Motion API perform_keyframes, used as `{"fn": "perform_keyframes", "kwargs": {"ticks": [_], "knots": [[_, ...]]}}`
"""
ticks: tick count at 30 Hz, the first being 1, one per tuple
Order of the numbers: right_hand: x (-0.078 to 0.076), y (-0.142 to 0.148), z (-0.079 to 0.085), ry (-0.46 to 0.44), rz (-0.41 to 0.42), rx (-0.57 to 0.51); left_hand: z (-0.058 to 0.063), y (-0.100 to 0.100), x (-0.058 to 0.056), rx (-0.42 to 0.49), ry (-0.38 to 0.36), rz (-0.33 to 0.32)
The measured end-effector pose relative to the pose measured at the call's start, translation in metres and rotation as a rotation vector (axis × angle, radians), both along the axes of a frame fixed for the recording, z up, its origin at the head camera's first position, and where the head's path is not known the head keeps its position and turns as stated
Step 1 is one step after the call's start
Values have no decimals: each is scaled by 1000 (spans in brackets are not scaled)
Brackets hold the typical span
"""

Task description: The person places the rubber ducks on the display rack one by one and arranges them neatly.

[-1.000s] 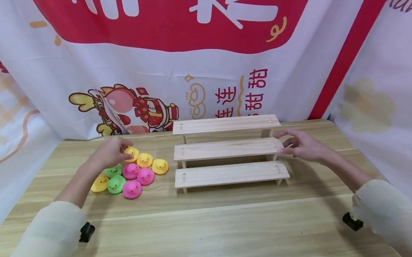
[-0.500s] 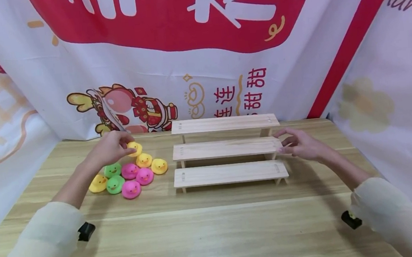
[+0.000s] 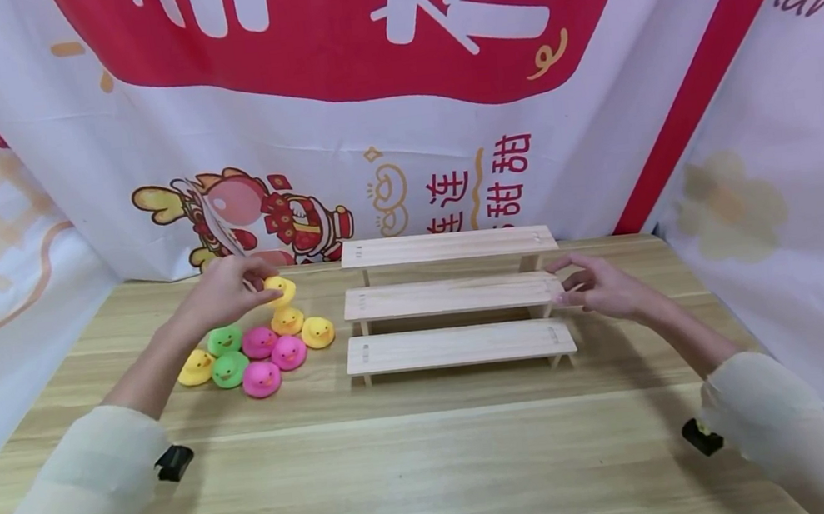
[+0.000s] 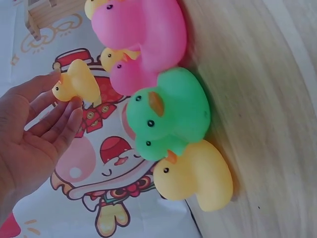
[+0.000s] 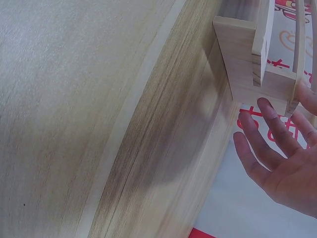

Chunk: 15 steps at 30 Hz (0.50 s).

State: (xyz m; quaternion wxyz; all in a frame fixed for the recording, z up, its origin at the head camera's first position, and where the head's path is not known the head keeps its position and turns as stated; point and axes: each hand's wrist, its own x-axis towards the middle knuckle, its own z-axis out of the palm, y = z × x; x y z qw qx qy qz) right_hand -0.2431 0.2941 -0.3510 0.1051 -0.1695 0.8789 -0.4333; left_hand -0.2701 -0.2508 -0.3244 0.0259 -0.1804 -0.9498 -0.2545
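Note:
My left hand pinches a small yellow rubber duck between thumb and fingers. In the left wrist view this duck is off the table, apart from the others. Below it several ducks sit grouped: yellow ones such as the duck at the right, pink ones and green ones. My right hand is at the right end of a three-step wooden shelf. In the right wrist view its fingers spread loosely, and the thumb appears to touch the middle board's end.
The shelf's three boards carry nothing. A wood-grain table lies under everything. Behind it hangs a printed white and red cloth, with more cloth at both sides.
My left hand has picked the far yellow duck up from the group and carried it up and to the right. My right hand stays by the shelf's end.

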Motion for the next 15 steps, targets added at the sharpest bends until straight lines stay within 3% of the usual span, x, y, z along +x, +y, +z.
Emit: {"fn": "perform_keyframes", "kwargs": {"ticks": [15], "knots": [[0,-1,2,1,-2,13,7,16,3,84,3,-40]]}}
